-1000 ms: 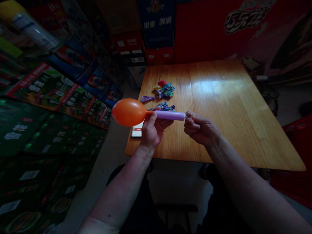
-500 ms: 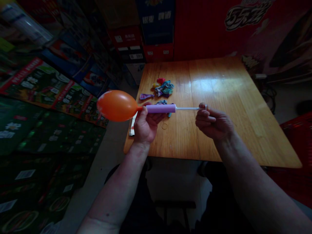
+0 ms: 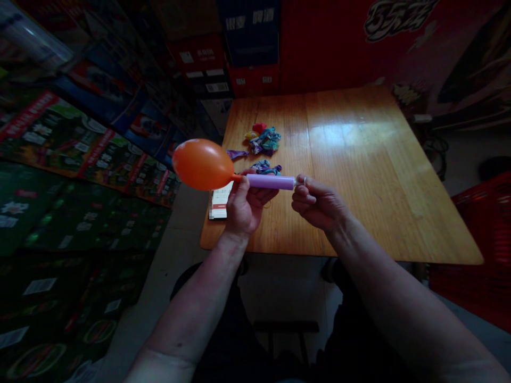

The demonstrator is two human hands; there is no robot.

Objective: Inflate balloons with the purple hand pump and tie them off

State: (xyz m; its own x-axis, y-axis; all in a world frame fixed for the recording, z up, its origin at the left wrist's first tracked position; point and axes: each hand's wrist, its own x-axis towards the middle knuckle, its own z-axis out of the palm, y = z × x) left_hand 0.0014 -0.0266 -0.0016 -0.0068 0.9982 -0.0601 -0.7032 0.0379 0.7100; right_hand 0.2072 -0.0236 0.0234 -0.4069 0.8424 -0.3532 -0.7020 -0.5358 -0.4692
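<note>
Fingers of the left hand clamp the purple pump at the orange balloon; fingers of the right hand pinch the pump handle.

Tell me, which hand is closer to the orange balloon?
Left. The left hand is at the neck of the orange balloon, holding the purple balloon pump; the right hand is farther away, at the pump's handle.
</note>
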